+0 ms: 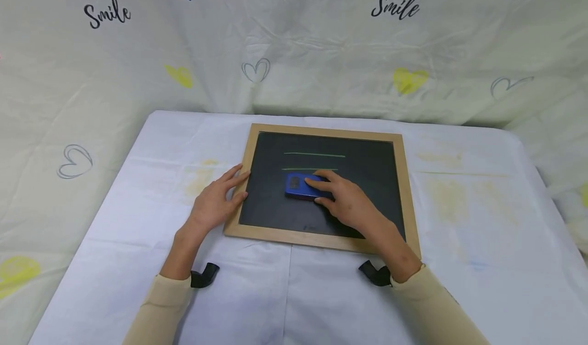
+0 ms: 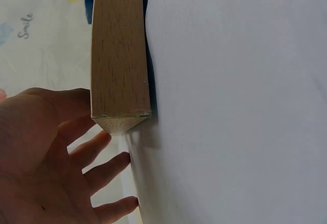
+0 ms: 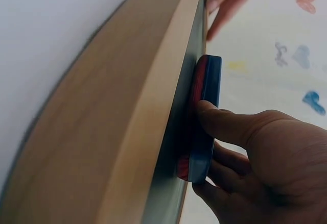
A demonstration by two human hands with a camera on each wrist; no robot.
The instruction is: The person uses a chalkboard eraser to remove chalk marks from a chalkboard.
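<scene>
Head view, centre of frame: chalkboard (image 1: pixel 358 192) with a wooden frame lies flat on the white tablecloth (image 1: pixel 138 181). 2 green chalk lines (image 1: pixel 314 155) sit in its upper half. Blue eraser (image 1: pixel 300 187) rests on the dark surface just under the lower line. Right hand (image 1: pixel 349 199) grips the eraser, fingers curled over it. Left hand (image 1: pixel 216 202), fingers straight and spread, presses the frame's left edge, lower left of the board.
</scene>
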